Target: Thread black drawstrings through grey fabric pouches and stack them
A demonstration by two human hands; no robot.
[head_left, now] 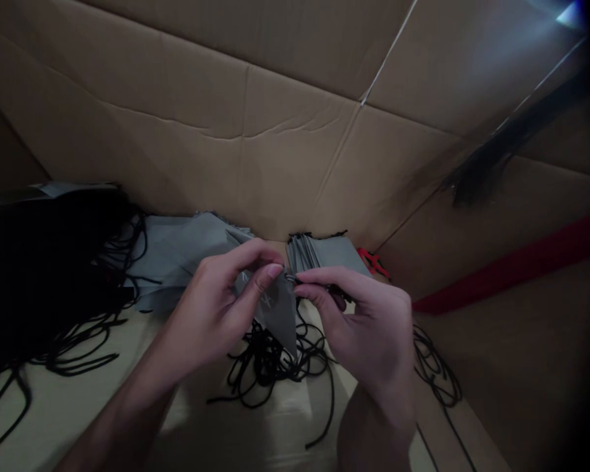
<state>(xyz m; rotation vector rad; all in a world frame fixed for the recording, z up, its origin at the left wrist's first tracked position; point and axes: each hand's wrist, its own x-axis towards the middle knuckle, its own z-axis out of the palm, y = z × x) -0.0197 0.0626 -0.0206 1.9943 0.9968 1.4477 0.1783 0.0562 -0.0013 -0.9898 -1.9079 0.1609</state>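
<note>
My left hand (pixel 216 308) pinches the top corner of a grey fabric pouch (pixel 276 309) between thumb and fingers. The pouch hangs down to a point and has a faint pale print on it. My right hand (pixel 368 321) comes in from the other side, its fingertips closed on a thin black cord (pixel 324 287) beside the pouch's corner. A small metallic bit (pixel 290 278) shows between my two hands, and its exact form is too small to tell. Below my hands lies a loose tangle of black cords (pixel 268 360).
A neat stack of grey pouches (pixel 319 255) stands behind my right hand, and a looser grey pile (pixel 177 252) lies behind my left. A big mass of black cords (pixel 44 275) fills the left side. Cardboard walls (pixel 226 151) surround the pale work surface (pixel 63 410), with a small red item (pixel 372 262) in the corner.
</note>
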